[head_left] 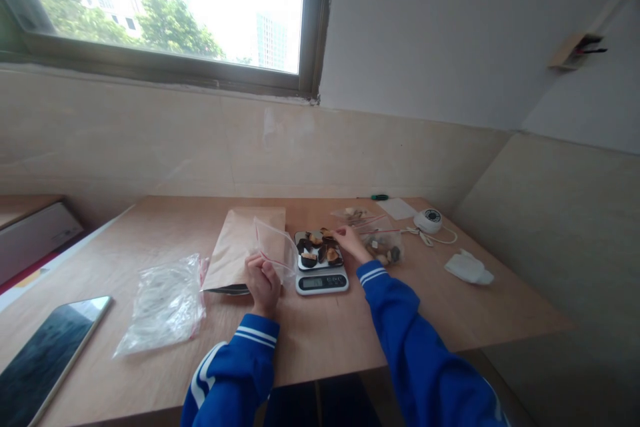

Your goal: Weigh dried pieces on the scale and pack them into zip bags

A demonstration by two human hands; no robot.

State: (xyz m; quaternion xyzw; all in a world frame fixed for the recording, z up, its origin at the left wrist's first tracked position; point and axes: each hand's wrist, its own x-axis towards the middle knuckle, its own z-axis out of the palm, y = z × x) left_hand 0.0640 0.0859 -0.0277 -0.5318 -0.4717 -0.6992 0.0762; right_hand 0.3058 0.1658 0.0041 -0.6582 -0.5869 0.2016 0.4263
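Note:
My left hand (263,285) is closed on the edge of a clear zip bag (277,248), which spreads over the brown paper bag and reaches the scale's left side. A small white kitchen scale (321,282) stands in the middle, its display facing me. Several dried, dark-and-tan curled pieces (309,259) lie on its platform; they look like dried mushroom pieces. My right hand (351,243) reaches over the platform's far right corner, fingertips pinched on one tan piece (327,232). Whether that piece is lifted or still resting there, I cannot tell.
A brown paper bag (227,240) lies left of the scale, beside clear plastic bags (165,303) and a phone (50,360). Filled clear bags (385,243) lie to the right. Beyond are a white corded device (428,220), a white crumpled packet (469,268) and a green-handled screwdriver (380,197).

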